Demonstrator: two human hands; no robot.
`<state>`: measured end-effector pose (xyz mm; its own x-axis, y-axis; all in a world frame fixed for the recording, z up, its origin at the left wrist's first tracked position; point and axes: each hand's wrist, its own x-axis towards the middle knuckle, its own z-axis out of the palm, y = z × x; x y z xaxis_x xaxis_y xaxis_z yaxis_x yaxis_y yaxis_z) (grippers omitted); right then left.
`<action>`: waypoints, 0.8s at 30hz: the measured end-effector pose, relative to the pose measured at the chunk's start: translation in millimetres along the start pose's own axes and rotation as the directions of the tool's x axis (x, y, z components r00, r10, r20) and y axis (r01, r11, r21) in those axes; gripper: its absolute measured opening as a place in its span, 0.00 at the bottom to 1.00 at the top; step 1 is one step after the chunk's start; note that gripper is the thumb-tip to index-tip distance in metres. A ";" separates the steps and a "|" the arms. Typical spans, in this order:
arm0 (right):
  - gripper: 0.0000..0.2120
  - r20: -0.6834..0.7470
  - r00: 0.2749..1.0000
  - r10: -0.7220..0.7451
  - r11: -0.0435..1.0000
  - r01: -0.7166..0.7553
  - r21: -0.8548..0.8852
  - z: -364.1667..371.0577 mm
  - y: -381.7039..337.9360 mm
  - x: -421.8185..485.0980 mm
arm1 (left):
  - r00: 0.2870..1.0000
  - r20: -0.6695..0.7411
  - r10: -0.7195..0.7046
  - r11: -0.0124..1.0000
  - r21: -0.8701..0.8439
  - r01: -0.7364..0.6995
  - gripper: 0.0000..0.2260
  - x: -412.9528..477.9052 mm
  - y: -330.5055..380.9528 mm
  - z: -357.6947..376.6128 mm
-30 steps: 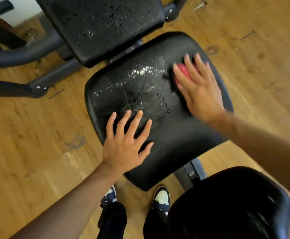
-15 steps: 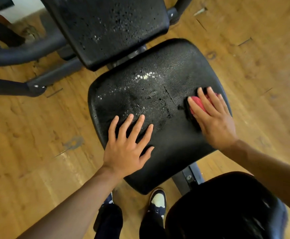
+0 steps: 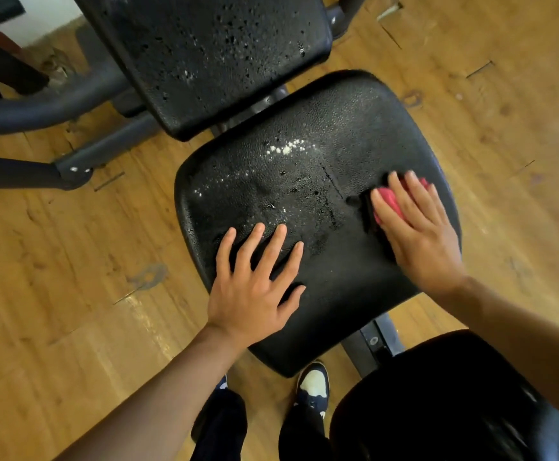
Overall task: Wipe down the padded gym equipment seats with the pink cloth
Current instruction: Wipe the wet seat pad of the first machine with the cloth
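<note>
The pink cloth (image 3: 391,201) lies on the right side of the black padded seat (image 3: 364,134), beneath the fingers (image 3: 417,197) of the right hand (image 3: 421,237), which press it flat against the pad; only its upper left part shows between and beside them. The left hand (image 3: 254,287) rests palm down on the seat's near left area, fingers straight and spread, holding nothing. White specks and wet droplets cover the seat's centre and the backrest pad (image 3: 211,54) beyond it.

Seat (image 3: 354,287): cloth (image 3: 389,199), droplets, prob. foam.
</note>
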<state>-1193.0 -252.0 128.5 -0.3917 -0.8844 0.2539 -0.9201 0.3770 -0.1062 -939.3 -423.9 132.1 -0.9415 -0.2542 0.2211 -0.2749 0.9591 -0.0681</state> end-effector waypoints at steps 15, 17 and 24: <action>0.20 -0.128 0.991 0.046 0.998 -0.039 0.057 -0.2 -3.9 69.4 | 1.000 -0.011 0.001 1.000 -0.007 -0.001 0.25 -3.3 0.3 1.6; 0.21 -0.051 0.998 0.045 0.998 -0.042 0.056 -0.1 2.4 8.7 | 1.000 -0.013 -0.004 1.000 0.003 0.004 0.25 -2.1 0.1 1.8; 0.20 -0.080 0.995 0.052 0.997 -0.047 0.067 -1.6 -24.9 68.9 | 1.000 -0.014 -0.021 1.000 0.000 0.021 0.25 -0.8 0.3 0.6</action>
<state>-1197.1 -321.8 150.3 -0.4380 -0.8384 0.3243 -0.8987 0.3989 -0.1825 -938.7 -423.5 131.3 -0.9328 -0.2725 0.2356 -0.2947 0.9535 -0.0639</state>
